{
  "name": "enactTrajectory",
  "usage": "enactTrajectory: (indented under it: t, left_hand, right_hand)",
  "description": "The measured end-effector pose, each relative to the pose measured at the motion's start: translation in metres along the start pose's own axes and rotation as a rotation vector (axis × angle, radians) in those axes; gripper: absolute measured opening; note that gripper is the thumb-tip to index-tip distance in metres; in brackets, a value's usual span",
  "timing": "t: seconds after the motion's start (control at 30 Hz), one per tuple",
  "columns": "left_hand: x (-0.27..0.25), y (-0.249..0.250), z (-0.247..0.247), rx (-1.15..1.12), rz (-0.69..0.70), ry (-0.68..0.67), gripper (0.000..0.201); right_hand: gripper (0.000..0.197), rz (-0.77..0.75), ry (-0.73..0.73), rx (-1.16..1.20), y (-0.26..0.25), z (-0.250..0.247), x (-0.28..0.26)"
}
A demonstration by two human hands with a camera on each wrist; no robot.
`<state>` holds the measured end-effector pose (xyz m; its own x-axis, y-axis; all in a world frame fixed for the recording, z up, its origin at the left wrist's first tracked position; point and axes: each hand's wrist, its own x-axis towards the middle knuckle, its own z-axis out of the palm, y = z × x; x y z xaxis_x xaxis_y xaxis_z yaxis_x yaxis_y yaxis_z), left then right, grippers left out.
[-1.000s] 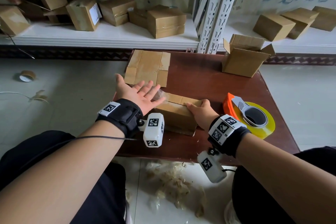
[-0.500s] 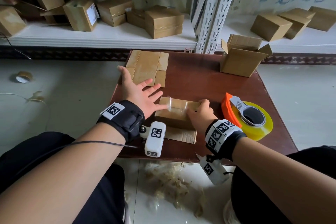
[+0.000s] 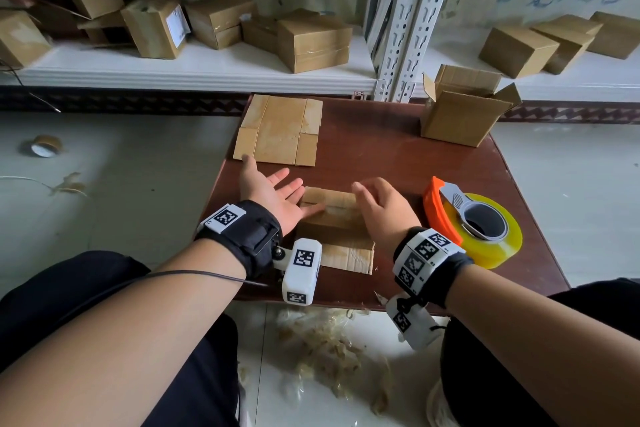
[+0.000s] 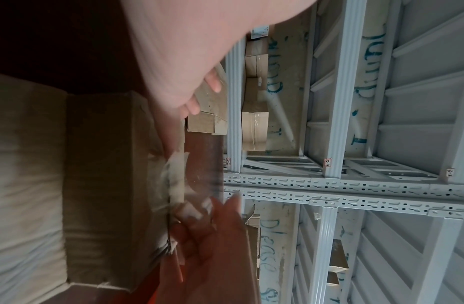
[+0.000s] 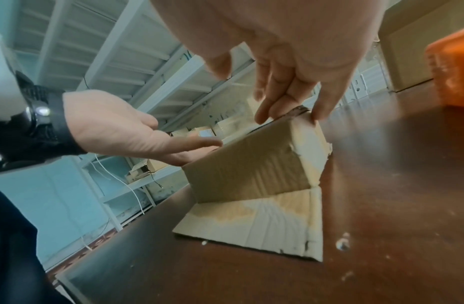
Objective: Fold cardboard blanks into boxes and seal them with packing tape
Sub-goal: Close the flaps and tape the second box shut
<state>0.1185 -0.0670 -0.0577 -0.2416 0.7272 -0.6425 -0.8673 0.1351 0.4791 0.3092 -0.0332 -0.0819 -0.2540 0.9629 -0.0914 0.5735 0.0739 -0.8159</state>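
Observation:
A small brown cardboard box (image 3: 330, 218) stands near the front of the dark wooden table (image 3: 381, 156), one flap (image 3: 346, 255) lying flat toward me. A strip of clear tape (image 4: 176, 179) shows at its top edge in the left wrist view. My left hand (image 3: 277, 189) is flat, palm turned inward, fingertips touching the box's top left. My right hand (image 3: 377, 204) hovers over the box's right side, its straight fingers (image 5: 290, 102) touching the far top edge. An orange tape dispenser (image 3: 446, 208) with a yellowish roll (image 3: 498, 243) lies just right of that hand.
A flat cardboard blank (image 3: 280, 130) lies at the table's back left. An open-topped box (image 3: 457, 118) stands at the back right. Several sealed boxes sit on the white shelf (image 3: 194, 69) behind. Tape scraps (image 3: 325, 343) litter the floor by my knees.
My right hand has let go of the box's right top corner and lifted, its fingers now stretched to the far edge. My left hand has slid onto the box's top left.

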Motion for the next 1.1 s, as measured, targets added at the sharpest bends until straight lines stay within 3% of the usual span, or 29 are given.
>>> enactTrajectory:
  t: [0.1, 0.17, 0.23, 0.33, 0.43, 0.5, 0.7, 0.9, 1.1]
  left_hand:
    - [-0.001, -0.001, 0.001, -0.016, 0.013, 0.018, 0.082]
    - [-0.003, -0.001, 0.002, -0.025, 0.013, 0.021, 0.082]
    - [-0.003, -0.001, 0.002, -0.035, 0.009, 0.022, 0.082]
    - [-0.004, -0.002, 0.002, -0.026, 0.016, 0.039, 0.077]
    - [-0.004, -0.002, 0.001, 0.018, 0.023, 0.054, 0.058]
    - [-0.003, -0.003, 0.000, 0.159, 0.034, 0.089, 0.037]
    - [0.001, -0.022, -0.007, 0.681, 0.169, 0.282, 0.026]
    - [0.008, -0.031, -0.017, 0.811, 0.124, 0.225, 0.023]
    - [0.005, -0.039, -0.019, 0.694, 0.049, 0.097, 0.037]
  right_hand:
    - [0.066, -0.075, -0.109, -0.027, 0.005, -0.001, 0.000]
    - [0.080, -0.096, -0.112, -0.095, 0.011, 0.001, 0.002]
    - [0.068, -0.107, -0.071, -0.122, 0.015, 0.000, 0.004]
    - [0.030, -0.105, 0.013, -0.118, 0.014, -0.002, 0.005]
    - [0.010, -0.048, 0.046, -0.029, 0.011, -0.004, 0.007]
    - [0.016, 0.010, 0.076, 0.072, 0.010, -0.002, 0.010]
    - [0.050, 0.140, 0.140, 0.389, 0.007, -0.006, 0.018]
    - [0.057, 0.184, 0.115, 0.461, 0.007, -0.013, 0.029]
    - [0.059, 0.217, 0.103, 0.530, 0.006, -0.018, 0.033]
